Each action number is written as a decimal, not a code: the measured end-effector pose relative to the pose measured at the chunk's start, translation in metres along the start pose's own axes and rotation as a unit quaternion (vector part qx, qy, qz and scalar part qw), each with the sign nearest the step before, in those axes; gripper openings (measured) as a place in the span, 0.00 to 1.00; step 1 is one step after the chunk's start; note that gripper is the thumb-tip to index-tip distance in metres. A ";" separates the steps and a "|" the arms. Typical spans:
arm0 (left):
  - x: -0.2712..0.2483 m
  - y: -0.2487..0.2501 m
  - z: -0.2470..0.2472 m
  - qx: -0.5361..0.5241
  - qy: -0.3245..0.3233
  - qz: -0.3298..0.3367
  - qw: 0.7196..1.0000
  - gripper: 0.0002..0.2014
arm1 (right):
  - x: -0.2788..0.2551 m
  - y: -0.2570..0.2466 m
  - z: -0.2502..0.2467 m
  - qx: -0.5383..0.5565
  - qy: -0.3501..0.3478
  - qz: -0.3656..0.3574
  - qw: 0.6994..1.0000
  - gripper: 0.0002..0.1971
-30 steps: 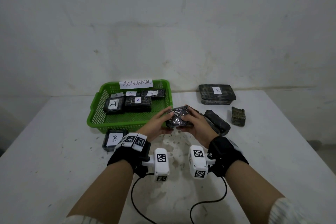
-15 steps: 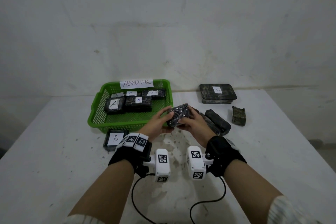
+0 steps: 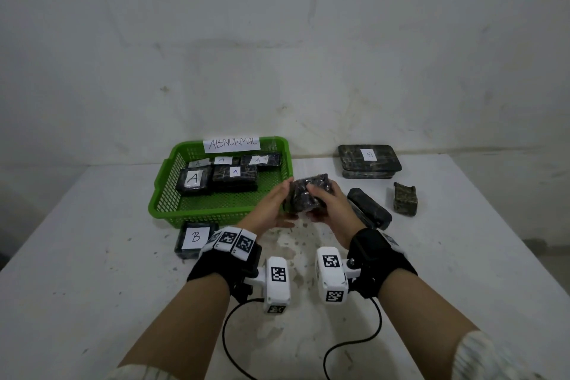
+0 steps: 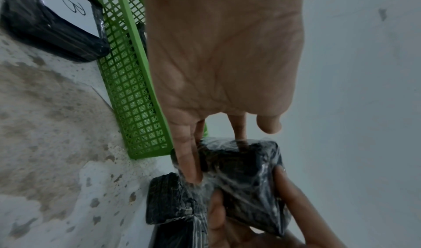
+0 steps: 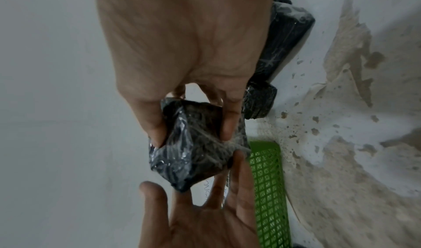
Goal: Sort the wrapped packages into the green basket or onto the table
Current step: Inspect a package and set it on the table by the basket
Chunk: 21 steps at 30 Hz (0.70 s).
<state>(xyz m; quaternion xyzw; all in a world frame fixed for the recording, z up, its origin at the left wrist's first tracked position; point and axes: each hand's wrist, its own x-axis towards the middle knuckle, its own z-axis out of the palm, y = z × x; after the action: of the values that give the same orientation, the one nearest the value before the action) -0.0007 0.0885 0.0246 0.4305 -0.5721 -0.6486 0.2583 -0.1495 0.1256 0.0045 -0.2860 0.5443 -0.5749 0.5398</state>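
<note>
A dark package wrapped in clear film point(image 3: 303, 197) hangs above the table just right of the green basket point(image 3: 172, 194). My right hand point(image 3: 328, 205) pinches it between thumb and fingers point(image 5: 227, 125). My left hand point(image 3: 271, 206) lies open against its left side, with straight fingertips touching the film point(image 4: 190, 161) and the thumb held off it. The package point(image 5: 198, 152) stands tilted on one edge. I see no label on its visible faces. Several packages marked A point(image 3: 194, 180) lie in the basket, under its ABNORMAL sign.
A package marked B point(image 3: 194, 239) lies in front of the basket. A long dark package point(image 3: 368, 208) sits just right of my right hand, and a small block point(image 3: 405, 198) lies beyond it. Stacked packages marked B point(image 3: 368, 160) stand by the wall. The white table point(image 3: 92, 271) is stained.
The package has been turned between my hands from lying flat to standing on edge, and has risen slightly. My left fingers have straightened against it.
</note>
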 end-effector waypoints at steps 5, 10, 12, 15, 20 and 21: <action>0.000 0.001 -0.016 0.032 0.116 0.065 0.991 0.21 | 0.008 0.005 -0.019 0.033 0.059 0.065 0.996 0.26; -0.001 0.005 -0.018 0.060 0.041 0.080 0.994 0.23 | 0.007 0.007 -0.024 0.058 0.079 0.160 0.982 0.28; -0.001 0.001 -0.017 0.072 0.001 0.074 0.995 0.28 | 0.007 0.003 -0.024 0.062 0.060 0.176 0.981 0.30; -0.003 -0.003 -0.015 0.072 -0.021 0.076 0.994 0.33 | 0.006 -0.007 -0.025 0.053 0.036 0.189 0.980 0.32; 0.004 -0.011 -0.017 0.077 0.042 0.042 0.995 0.25 | 0.012 -0.009 -0.026 -0.042 0.048 0.152 0.986 0.31; 0.005 -0.012 -0.018 0.078 0.045 0.033 0.995 0.24 | 0.013 -0.007 -0.026 -0.056 0.052 0.147 0.986 0.32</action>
<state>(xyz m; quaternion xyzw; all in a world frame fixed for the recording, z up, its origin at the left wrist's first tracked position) 0.0139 0.0777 0.0124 0.4592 -0.6225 -0.5733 0.2703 -0.1785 0.1200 0.0014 -0.2025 0.6391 -0.4724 0.5722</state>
